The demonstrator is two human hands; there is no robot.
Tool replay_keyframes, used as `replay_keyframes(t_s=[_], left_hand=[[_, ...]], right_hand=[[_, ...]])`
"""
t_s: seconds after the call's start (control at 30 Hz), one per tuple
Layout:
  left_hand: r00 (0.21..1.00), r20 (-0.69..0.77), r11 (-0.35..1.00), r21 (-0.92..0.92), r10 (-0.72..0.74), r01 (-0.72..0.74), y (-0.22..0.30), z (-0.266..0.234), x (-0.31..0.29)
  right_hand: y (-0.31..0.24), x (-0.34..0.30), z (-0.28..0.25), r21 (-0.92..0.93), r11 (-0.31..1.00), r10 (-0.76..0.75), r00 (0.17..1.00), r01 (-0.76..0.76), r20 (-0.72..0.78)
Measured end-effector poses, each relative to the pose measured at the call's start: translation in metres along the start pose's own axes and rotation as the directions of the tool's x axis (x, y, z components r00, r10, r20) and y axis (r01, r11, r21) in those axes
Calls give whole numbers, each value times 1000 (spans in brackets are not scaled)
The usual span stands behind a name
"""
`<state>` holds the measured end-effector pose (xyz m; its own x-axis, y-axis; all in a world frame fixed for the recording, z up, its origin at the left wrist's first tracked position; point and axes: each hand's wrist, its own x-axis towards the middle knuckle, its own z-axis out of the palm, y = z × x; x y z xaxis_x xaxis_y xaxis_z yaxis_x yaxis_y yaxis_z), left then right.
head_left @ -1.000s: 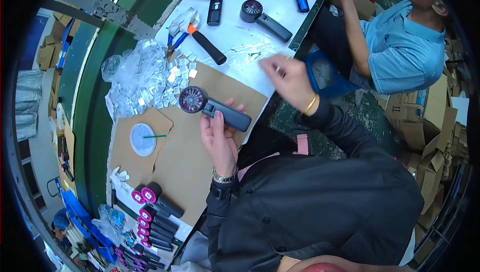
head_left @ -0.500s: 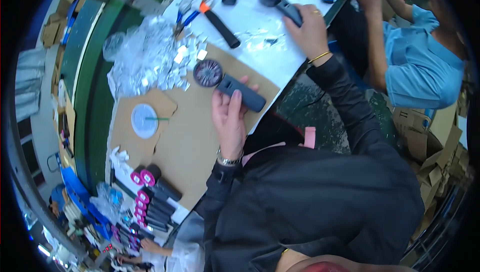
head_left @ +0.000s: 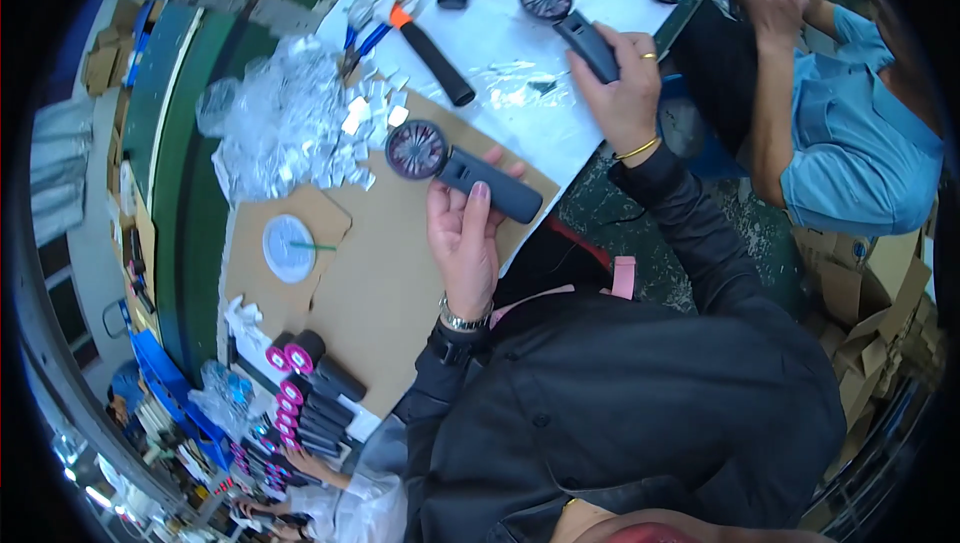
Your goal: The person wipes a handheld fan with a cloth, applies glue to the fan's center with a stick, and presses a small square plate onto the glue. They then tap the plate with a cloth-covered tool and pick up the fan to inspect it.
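My left hand is closed around the dark grey handle of a small handheld fan, thumb on top. Its round, dark reddish head points toward the upper left, above the brown cardboard sheet. Farther right, my right hand grips a second handheld fan of the same look by its handle, over the white table covering. That fan's round head also points up and left. The fingers under both handles are partly hidden.
A hammer with an orange-and-black handle lies beyond the fans. A heap of clear plastic bags and silvery pieces sits left, above a white lid. Several dark fans with pink ends lie near left. A co-worker in blue sits at right.
Both fans stay in my hands; the right one now tilts more steeply. The co-worker at right has moved their hands slightly. The view has shifted a little.
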<state>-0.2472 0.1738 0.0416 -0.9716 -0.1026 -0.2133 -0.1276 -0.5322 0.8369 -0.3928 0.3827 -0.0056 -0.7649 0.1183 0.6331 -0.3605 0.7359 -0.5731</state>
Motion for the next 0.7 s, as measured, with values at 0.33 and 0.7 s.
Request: replay_keyframes(t_s=[0.33,0.7], left_hand=[[1000,-14,999,46,-13,14,-5,7,2],[1000,-21,999,51,-15,16,-5,8,0]], right_hand=[[2,-5,1,73,996,62,998,-60,-25],[5,-3,4,22,1000,15,1000,-15,1]])
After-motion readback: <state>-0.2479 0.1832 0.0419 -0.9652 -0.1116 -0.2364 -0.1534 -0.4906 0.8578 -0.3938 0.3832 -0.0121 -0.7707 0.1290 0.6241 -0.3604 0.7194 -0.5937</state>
